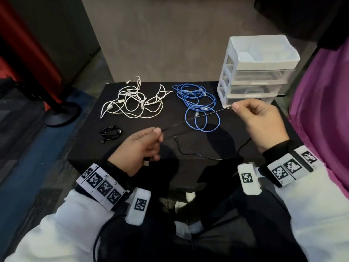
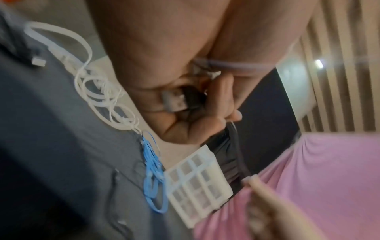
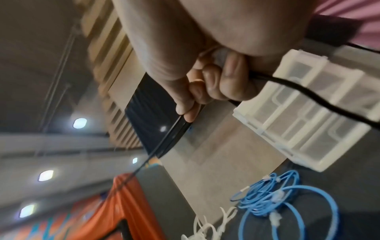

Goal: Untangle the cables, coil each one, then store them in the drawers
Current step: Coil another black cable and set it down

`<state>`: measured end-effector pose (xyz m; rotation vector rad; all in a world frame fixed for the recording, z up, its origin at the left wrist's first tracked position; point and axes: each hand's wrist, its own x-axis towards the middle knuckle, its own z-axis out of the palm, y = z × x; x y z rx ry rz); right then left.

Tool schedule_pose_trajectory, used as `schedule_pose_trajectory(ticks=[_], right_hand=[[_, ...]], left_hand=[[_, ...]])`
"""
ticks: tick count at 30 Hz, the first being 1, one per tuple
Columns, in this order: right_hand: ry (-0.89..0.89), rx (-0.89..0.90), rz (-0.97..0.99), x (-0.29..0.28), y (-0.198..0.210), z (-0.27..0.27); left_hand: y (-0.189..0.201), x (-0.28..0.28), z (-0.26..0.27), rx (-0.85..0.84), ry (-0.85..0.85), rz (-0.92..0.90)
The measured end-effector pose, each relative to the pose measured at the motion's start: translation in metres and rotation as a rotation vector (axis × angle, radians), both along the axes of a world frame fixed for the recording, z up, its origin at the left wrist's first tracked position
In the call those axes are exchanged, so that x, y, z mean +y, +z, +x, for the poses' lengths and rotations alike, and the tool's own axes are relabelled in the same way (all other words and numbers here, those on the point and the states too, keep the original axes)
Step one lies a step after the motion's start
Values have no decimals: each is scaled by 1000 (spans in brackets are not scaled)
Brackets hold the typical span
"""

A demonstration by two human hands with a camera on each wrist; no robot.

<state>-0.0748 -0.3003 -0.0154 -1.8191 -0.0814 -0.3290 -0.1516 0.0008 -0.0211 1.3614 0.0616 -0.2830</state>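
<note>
A thin black cable (image 1: 196, 118) is stretched taut in the air between my two hands. My left hand (image 1: 143, 146) pinches one stretch of it, and the USB plug (image 2: 174, 101) sticks out under the curled fingers. My right hand (image 1: 260, 118) pinches it further along near the drawers; the slack (image 1: 211, 157) trails over the black table (image 1: 217, 140). A tangle of white cables (image 1: 132, 101) lies at the back left. Blue cables (image 1: 198, 104) lie in loose loops at the back centre. A small coiled black cable (image 1: 110, 133) sits at the left.
A white plastic drawer unit (image 1: 255, 72) with clear drawers stands at the table's back right corner; its top tray holds something pale. A purple cloth (image 1: 324, 110) hangs at the right. A black stand base (image 1: 62, 114) sits on the floor to the left.
</note>
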Motion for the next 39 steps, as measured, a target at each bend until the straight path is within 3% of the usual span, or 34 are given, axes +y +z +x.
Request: schedule_pose_trajectory(ticks=[4, 6, 8, 10, 14, 17, 21, 28, 33, 39], right_hand=[[155, 41, -482, 16, -24, -15], [402, 74, -656, 34, -34, -38], [641, 41, -681, 50, -34, -60], [720, -75, -632, 58, -26, -69], [515, -210, -467, 58, 0, -59], [443, -153, -323, 56, 2, -52], [587, 106, 0, 51, 0, -53], [488, 173, 118, 48, -14, -52], [587, 251, 146, 56, -14, -57], [493, 285, 246, 62, -21, -57]], left_hand=[[15, -8, 1, 95, 61, -515], [16, -14, 7, 33, 107, -538], [15, -24, 12, -14, 119, -387], [10, -34, 12, 13, 134, -152], [2, -47, 0, 78, -60, 15], [7, -52, -7, 131, -186, -45], [8, -52, -10, 140, -248, -148], [1, -52, -10, 192, -138, -168], [3, -51, -13, 194, -216, -233], [-7, -49, -14, 190, -183, -292]])
